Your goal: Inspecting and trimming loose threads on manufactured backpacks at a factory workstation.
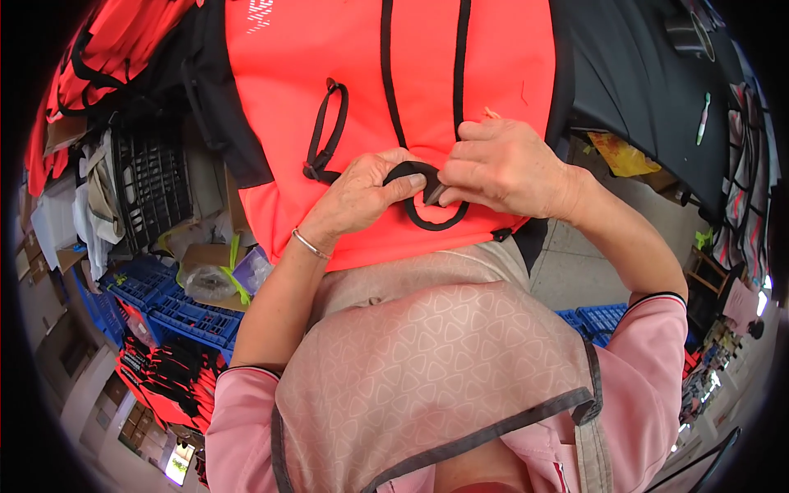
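While both hands work at its lower edge, an orange garment (pixel 353 90) with black binding lies spread across a dark table (pixel 633 82).

Order by size: 1 orange garment covers the table top ahead of the person; 1 blue crate (pixel 177 308) sits low at left, with a stack of like orange pieces (pixel 168 382) below it. 2 black straps run down the garment to a black loop (pixel 427 209) near its hem. Left hand (pixel 362 197): fingers closed, thumb and forefinger pinching the loop's left side. Right hand (pixel 501 168): fingers curled shut, fingertips gripping the loop's top right. 1 silver bangle (pixel 311 244) circles the left wrist.
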Tool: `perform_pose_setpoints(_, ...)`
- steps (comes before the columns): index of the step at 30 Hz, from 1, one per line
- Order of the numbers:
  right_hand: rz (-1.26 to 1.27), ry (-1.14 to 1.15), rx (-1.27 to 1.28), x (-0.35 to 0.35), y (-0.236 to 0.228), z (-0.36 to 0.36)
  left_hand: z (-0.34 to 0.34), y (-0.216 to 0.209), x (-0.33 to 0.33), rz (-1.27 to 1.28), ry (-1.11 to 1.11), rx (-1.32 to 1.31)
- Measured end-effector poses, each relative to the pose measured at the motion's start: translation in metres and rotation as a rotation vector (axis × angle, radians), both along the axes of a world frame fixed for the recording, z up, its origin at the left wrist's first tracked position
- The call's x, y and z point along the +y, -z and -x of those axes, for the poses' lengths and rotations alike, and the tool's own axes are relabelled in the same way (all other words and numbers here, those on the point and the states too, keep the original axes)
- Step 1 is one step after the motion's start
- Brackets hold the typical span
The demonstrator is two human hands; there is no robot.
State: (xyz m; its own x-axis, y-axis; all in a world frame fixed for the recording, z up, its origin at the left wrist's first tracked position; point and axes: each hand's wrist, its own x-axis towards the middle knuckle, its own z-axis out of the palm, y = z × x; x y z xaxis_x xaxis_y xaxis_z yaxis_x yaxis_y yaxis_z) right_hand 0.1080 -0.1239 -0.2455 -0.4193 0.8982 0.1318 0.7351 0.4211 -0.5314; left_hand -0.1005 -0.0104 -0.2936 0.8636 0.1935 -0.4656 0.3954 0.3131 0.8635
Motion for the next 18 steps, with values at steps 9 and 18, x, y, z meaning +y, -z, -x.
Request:
perform_pose_setpoints(9, 0.34, 0.414, 0.427, -0.033, -0.013, 0.003, -0.004, 0.0, 0.001, 0.069, -0.029, 0.011)
perform_pose_setpoints(18, 0.658, 0.448, 0.625, -0.06, -0.025, 0.002, -0.002, -0.01, -0.016, -0.432, 0.055, -0.149)
